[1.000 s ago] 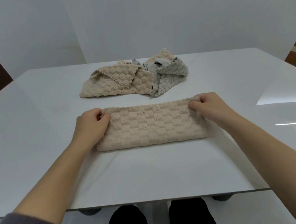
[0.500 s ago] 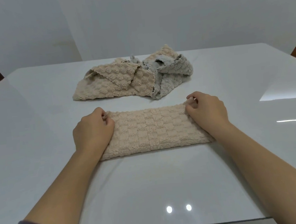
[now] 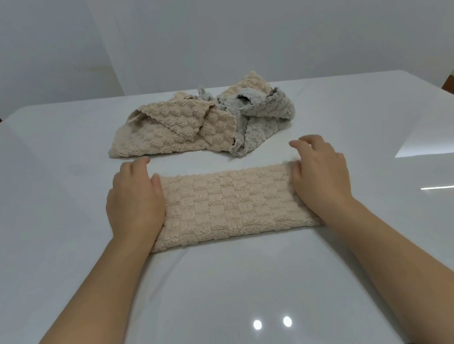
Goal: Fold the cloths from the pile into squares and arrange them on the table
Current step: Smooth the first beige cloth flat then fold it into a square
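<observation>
A beige checkered cloth (image 3: pixel 232 206) lies folded into a long strip on the white table (image 3: pixel 57 202), right in front of me. My left hand (image 3: pixel 134 203) rests over its left end with the fingers stretched forward, loosely spread. My right hand (image 3: pixel 320 176) lies over the right end, fingers likewise extended and lifted a little at the tips. Behind the strip sits the pile: a crumpled beige cloth (image 3: pixel 172 130) on the left and a grey cloth (image 3: pixel 262 118) tangled with it on the right.
The table's near edge runs along the bottom of the view. Bare tabletop stretches to the left and right of the strip. A white wall stands behind the table, with dark wood at both far sides.
Both hands have let go of the strip's far corners: the pinching fingers have opened and now reach forward over the ends. The view has tilted up slightly.
</observation>
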Demonstrator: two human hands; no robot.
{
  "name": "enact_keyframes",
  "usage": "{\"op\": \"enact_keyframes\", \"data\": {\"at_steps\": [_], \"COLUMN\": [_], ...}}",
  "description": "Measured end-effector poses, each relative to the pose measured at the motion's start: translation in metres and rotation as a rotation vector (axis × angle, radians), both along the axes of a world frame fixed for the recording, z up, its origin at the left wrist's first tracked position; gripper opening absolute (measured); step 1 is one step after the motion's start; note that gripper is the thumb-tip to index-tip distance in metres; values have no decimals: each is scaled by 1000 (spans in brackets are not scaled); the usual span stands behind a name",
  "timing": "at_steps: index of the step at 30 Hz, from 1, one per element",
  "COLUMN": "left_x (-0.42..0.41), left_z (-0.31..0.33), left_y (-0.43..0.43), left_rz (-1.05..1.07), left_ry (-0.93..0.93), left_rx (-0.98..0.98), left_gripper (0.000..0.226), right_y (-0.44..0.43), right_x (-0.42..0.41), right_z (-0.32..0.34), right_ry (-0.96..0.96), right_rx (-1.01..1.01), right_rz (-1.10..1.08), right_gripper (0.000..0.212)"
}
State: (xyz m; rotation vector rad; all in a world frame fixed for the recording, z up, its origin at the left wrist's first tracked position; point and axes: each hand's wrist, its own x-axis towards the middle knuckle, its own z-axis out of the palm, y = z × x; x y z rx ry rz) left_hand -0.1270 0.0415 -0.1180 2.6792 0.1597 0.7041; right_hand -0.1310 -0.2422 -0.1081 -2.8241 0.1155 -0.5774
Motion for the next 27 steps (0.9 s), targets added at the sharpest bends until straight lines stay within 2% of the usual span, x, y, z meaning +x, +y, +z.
{"op": "enact_keyframes", "data": {"at_steps": [2,3,5,7,10,17,21,24,27], "left_x": [-3,-6,-15,-17,-13,-14,-15,-11,7], "left_z": [5,7,5,-4,-12,-10,-7,-1,8], "left_y": [-10,-18,-36,-46,-44,-45,-44,-37,-25], "left_rz": [-148,-267,-487,-570,-529,-455,-420,-395,-356], "left_ry": [-60,-40,120,308,396,415,415,354,258], "left_rx": [42,65,109,178,275,288,236,163,192], "left_gripper": [41,45,58,68,75,72,60,50,37], "right_y": [10,17,30,34,33,34,34,24,11], "right_x": [-3,-6,-10,-9,-7,-8,-9,-3,12], "right_z": [6,7,1,-8,-11,-12,-9,-2,4], "right_ry": [15,87,298,435,456,436,421,319,242], "right_rx": [-32,-35,-55,-127,-153,-135,-78,19,-35], "right_rz": [179,278,417,446,423,394,395,369,305], "right_gripper": [48,51,56,58,58,57,54,47,39]}}
